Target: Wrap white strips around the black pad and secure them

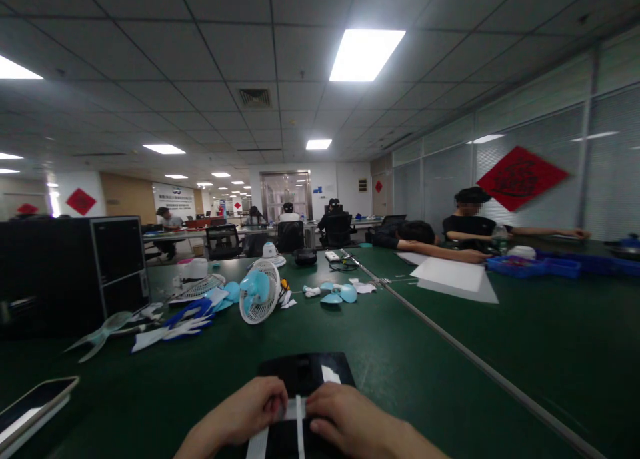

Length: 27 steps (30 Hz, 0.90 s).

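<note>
A black, flat object (300,365) with white strips on it lies on the green table at the bottom centre. One narrow white strip (300,427) runs lengthwise between my hands. My left hand (257,409) has its fingers curled at the left edge of a pale piece beside that strip. On the right, my right hand (340,412) bends its fingers over the same black object, close to the strip. What the fingertips hold is too small to make out. A small white patch (331,374) sits near the object's upper right.
Ahead stand a white and blue fan (259,292), light blue blades (340,292) and gloves (175,329). A phone (37,409) lies at left, near a black computer case (120,265). Paper (450,274), blue trays (533,265) and two people are at right.
</note>
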Motion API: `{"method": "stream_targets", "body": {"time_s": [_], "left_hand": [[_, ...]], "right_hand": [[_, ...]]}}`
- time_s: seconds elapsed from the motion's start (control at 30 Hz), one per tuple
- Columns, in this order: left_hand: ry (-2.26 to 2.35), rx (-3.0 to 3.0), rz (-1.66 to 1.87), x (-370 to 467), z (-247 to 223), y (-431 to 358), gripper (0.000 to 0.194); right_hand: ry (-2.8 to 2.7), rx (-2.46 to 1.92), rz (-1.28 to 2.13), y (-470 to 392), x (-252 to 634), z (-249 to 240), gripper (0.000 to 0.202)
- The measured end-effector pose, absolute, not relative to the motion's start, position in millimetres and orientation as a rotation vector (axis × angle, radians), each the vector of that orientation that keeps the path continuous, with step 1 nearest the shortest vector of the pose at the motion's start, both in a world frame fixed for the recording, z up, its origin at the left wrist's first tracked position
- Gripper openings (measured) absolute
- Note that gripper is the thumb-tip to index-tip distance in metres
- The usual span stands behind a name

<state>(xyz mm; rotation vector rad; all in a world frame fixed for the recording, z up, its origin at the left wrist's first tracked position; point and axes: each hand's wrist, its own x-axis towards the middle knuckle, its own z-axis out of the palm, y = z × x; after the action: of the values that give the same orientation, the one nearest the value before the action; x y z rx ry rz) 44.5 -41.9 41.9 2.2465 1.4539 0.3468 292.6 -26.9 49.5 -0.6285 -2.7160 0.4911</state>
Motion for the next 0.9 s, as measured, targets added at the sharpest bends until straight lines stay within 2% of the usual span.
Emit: {"method": "stream_targets", "body": {"time_s": [0.23, 0.6, 0.9], "left_hand": [[1.518, 2.167, 0.274, 36, 43, -42, 0.026], [1.594, 2.041, 0.176, 27, 52, -44, 0.022], [1.545, 2.046, 0.171, 12, 41, -36, 0.020]], "right_hand": [[-2.738, -0.724, 0.432, -7, 308, 51, 0.022], [-2.643, -1.048, 0.691, 23, 337, 54, 0.021], [-2.598, -1.050, 0.751, 23, 337, 52, 0.022]]}}
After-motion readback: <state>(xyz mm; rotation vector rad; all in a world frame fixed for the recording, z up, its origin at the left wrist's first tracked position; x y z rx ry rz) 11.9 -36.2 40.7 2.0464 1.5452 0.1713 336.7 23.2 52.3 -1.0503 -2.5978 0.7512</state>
